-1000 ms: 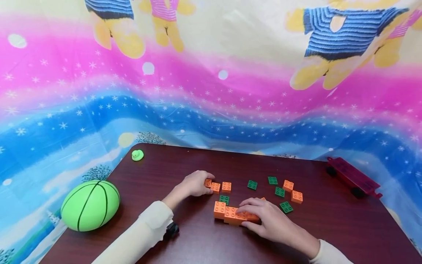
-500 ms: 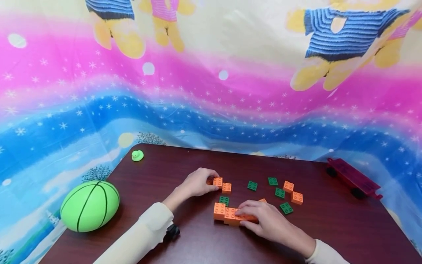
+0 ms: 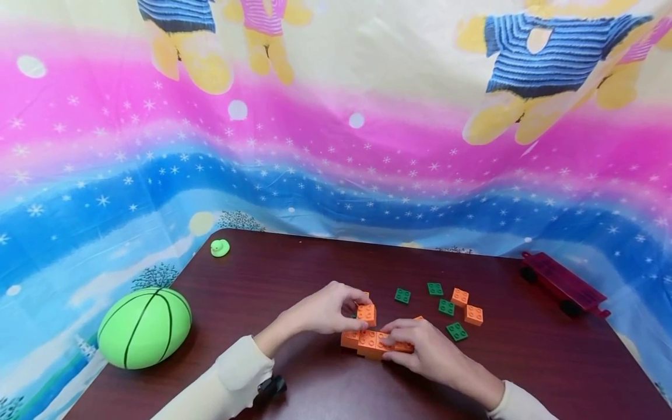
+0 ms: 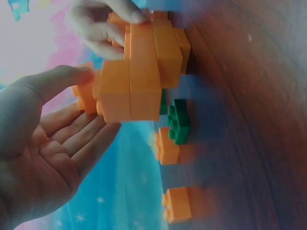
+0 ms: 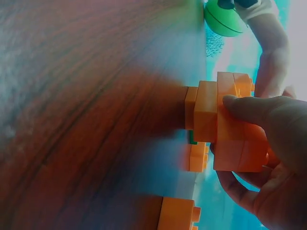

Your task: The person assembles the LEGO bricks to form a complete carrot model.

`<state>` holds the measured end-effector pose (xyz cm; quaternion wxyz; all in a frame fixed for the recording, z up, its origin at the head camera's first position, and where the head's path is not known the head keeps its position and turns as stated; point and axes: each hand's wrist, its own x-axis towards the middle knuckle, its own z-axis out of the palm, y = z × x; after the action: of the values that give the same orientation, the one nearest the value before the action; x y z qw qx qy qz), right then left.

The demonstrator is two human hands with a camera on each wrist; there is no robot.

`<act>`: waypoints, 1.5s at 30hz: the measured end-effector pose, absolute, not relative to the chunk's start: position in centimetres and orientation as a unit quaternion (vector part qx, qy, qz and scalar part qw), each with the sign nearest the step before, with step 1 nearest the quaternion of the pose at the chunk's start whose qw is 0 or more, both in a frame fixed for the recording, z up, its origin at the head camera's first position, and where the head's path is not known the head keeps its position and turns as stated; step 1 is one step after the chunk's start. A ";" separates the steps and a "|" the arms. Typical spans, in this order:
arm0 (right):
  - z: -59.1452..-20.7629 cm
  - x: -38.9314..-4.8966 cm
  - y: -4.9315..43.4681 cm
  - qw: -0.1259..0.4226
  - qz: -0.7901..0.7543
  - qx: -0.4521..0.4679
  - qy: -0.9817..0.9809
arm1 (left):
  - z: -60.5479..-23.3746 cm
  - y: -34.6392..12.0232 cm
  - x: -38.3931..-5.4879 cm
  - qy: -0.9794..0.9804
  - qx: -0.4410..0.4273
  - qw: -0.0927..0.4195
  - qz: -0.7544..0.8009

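Observation:
An orange toy building brick is pinched between the thumb and fingers of my left hand. It sits right over the left end of a stepped build of orange bricks. In the left wrist view the held brick meets the studded side of the build's end block. My right hand grips the right end of the build, hiding part of it. In the right wrist view its thumb presses on the build's side. A green brick and loose orange bricks lie close by.
Several flat green bricks and two orange bricks lie to the right on the dark wooden table. A green ball sits at left, a small green toy duck at the back corner, a red toy cart at right.
My left hand has lifted an orange brick from the loose ones and carried it right and nearer, to over the left end of the build. My right hand has stayed on the build.

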<state>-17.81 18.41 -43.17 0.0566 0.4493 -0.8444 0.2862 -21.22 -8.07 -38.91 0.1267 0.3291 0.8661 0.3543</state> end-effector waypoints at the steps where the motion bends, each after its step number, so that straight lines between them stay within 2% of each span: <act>1: -43.2 -17.8 18.4 0.060 0.288 0.451 -0.843 | -38.8 -8.0 -20.9 0.869 0.331 0.130 0.344; 8: -43.3 -17.9 18.5 0.066 0.281 0.445 -0.848 | -38.3 -7.5 -19.8 0.879 0.359 0.124 0.289; 18: -43.3 -17.8 18.7 0.073 0.277 0.445 -0.848 | -39.6 -6.8 -19.9 0.872 0.390 0.113 0.274; 33: -43.3 -18.0 18.6 0.069 0.292 0.444 -0.845 | -39.0 -6.9 -19.5 0.888 0.375 0.109 0.245; 45: -43.2 -18.0 18.5 0.055 0.293 0.433 -0.850 | -39.0 -6.3 -19.6 0.887 0.355 0.127 0.268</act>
<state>-17.95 18.51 -43.24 0.0551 0.4333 -0.8505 0.2931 -19.57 -6.35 -38.95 0.1272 0.3546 0.8866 0.2684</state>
